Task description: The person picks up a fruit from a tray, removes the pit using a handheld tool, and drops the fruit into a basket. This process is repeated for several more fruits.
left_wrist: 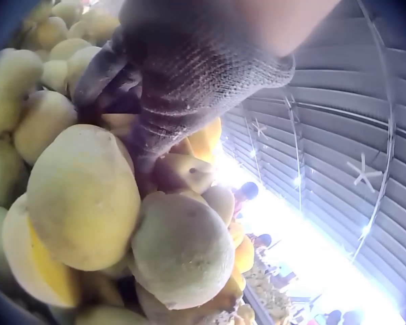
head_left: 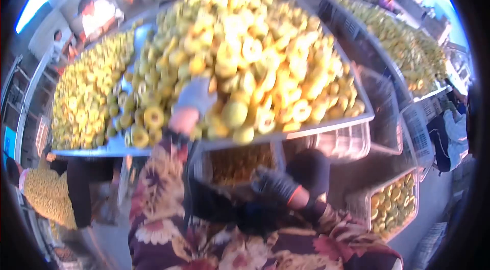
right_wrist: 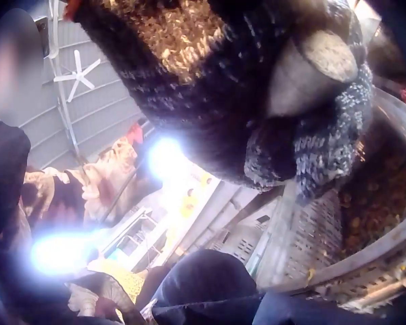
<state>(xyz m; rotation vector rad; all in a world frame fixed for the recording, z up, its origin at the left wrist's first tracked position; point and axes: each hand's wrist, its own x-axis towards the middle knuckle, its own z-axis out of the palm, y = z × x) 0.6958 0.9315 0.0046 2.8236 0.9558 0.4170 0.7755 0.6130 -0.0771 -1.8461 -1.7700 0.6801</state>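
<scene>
Grey ribbed metal roof (left_wrist: 325, 115) overhead in the left wrist view, with small white ceiling fans (left_wrist: 364, 172). Below, in the head view, a broad metal-edged table (head_left: 337, 123), heaped high with round yellow-green fruit (head_left: 235, 109), many with a round hole through the middle. On the left part of the same surface, beyond a strip of bare blue-grey metal, a lower spread of yellow cut fruit (head_left: 81, 101). Off to the right, a second long metal-edged table (head_left: 398, 78), also loaded with fruit. Under the near edge of the main table, pale slatted plastic crates (head_left: 344, 142). Nearer the person, dark floral sleeves (head_left: 158, 183) on both arms. At lower right, a pale crate (head_left: 417, 203) of halved-looking green-yellow fruit. Between the arms, a light-rimmed bin (head_left: 280, 155) with loose brown bits inside.

In a grey knit glove, left hand (head_left: 196, 97) on the near slope of the heap, thumb and fingers bent down among the fruit; fingertips hidden, so impossible to tell whether pinching a piece or only touching. In a dark knit glove, right hand (head_left: 275, 186) beside the bin, fingers curled round a short grey cylinder (right_wrist: 304, 78) with a rough tan end.
</scene>
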